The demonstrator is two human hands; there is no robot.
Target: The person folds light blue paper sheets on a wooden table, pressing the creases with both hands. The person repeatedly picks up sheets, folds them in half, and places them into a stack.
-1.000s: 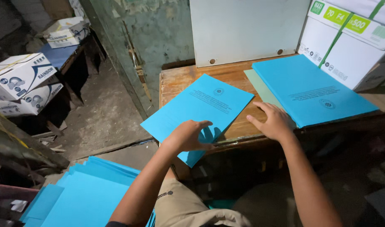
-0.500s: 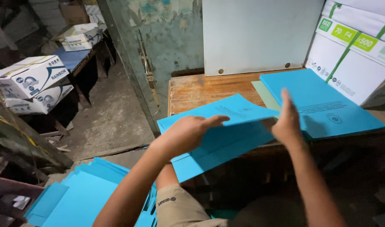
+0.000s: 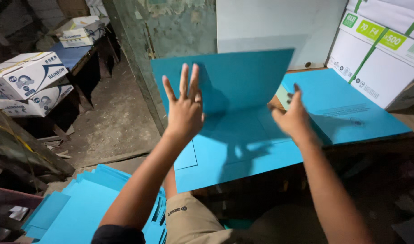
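A blue paper folder (image 3: 234, 158) lies open on the wooden table (image 3: 304, 69), and its near half hangs over the front edge. Its upper flap (image 3: 243, 77) stands almost upright. My left hand (image 3: 184, 106) is raised with fingers spread flat against that flap. My right hand (image 3: 293, 117) hovers at the flap's lower right corner with its fingers apart, the thumb touching the folder near the crease. To the right lies a stack of blue folders (image 3: 351, 113), printed side up.
A pale green sheet (image 3: 283, 96) peeks from under the stack. White paper cartons (image 3: 378, 58) stand at the back right, beside a white panel (image 3: 270, 22). More blue folders (image 3: 80, 212) are heaped on the floor at left. Other cartons (image 3: 24, 74) sit on a low bench.
The folder lay shut on the table under my left hand. Both hands lifted its top cover, which now stands upright, and the left hand has risen with it.
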